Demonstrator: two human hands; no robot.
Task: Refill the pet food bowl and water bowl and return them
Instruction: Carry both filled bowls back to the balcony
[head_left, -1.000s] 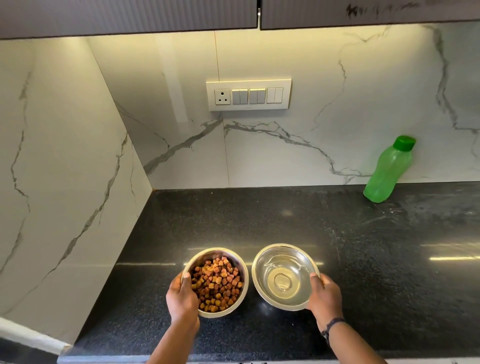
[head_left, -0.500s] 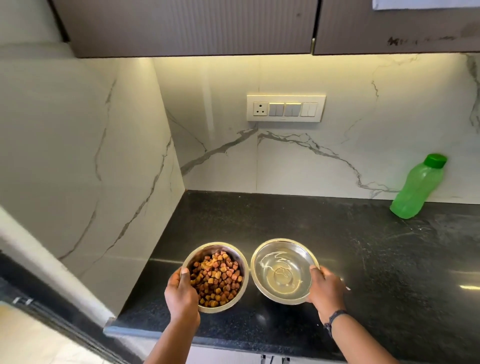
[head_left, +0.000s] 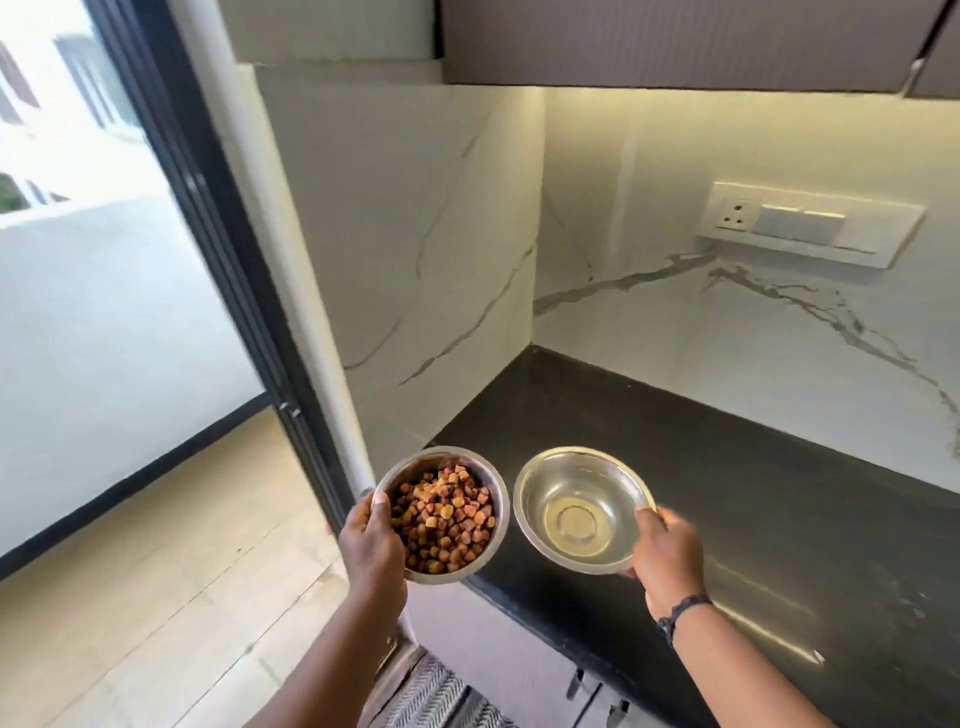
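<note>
At lower centre of frame, left grip (head_left: 370, 540) clasps the kibble-filled food bowl (head_left: 441, 514); right grip (head_left: 667, 558) clasps the water bowl (head_left: 582, 512) above the black bench (head_left: 753, 467).

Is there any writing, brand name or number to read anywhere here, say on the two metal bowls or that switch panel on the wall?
None can be read.
Food bowl: bare steel, no label or brand showing.
Water bowl: bare steel; only a plain round base ring, no lettering.
Switch panel: socket and switches carry no marking that can be read; the picture is blurred here.
Wristband: no text visible.
</note>
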